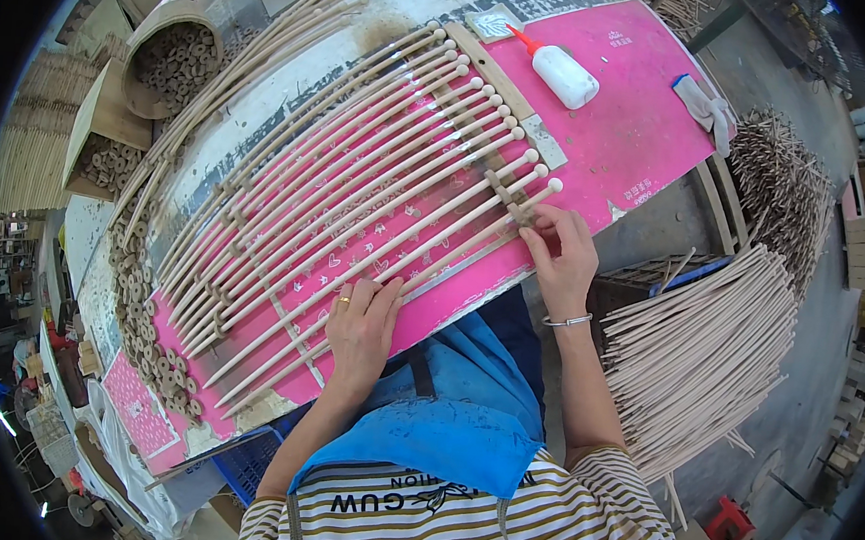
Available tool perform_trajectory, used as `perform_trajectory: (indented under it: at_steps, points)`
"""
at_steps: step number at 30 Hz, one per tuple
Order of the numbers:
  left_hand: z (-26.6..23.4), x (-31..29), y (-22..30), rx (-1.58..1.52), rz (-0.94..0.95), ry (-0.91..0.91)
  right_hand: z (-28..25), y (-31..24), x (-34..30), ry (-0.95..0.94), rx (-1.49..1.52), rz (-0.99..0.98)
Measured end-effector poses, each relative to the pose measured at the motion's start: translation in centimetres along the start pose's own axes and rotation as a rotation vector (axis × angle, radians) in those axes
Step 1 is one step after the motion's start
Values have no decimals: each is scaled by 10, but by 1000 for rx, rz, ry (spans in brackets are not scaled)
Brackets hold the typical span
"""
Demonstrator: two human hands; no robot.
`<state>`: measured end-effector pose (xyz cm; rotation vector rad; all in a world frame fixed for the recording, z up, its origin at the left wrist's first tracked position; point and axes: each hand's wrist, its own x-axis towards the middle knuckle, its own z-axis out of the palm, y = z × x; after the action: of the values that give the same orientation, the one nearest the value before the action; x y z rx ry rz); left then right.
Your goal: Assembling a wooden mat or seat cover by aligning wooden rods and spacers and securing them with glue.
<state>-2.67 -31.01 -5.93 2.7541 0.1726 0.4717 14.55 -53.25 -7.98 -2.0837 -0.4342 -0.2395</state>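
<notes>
Long wooden rods with round ball ends (460,162) lie side by side, slanting across a pink sheet (613,132) on the worktable. My left hand (361,330) has its fingers curled over the nearest wooden rod, partway along its length. Near that rod's ball end, my right hand (559,254) pinches a small wooden ring (523,214) between thumb and fingers. More wooden rings (500,185) sit on the neighbouring rods just beyond it. Others (217,305) are on the rods toward their far left ends.
A white glue bottle (564,77) with a red nozzle lies beyond the ball ends, by a wooden strip (491,73). A glove (706,111) hangs at the right edge. Loose rings (138,315) line the left; a tub (170,76) holds more. Bundled sticks (702,359) stand right.
</notes>
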Motion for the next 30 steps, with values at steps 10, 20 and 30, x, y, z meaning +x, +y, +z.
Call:
perform_trajectory:
  at_steps: [10,20,30]
  points:
    - [-13,7,-6,-47,-31,-11,10,3,7,-17,15,-85]
    - [-26,22,-77,247,-47,22,1,4,-12,47,197,28]
    - [-73,21,-45,160,98,96,34,-77,-17,-496,920,568]
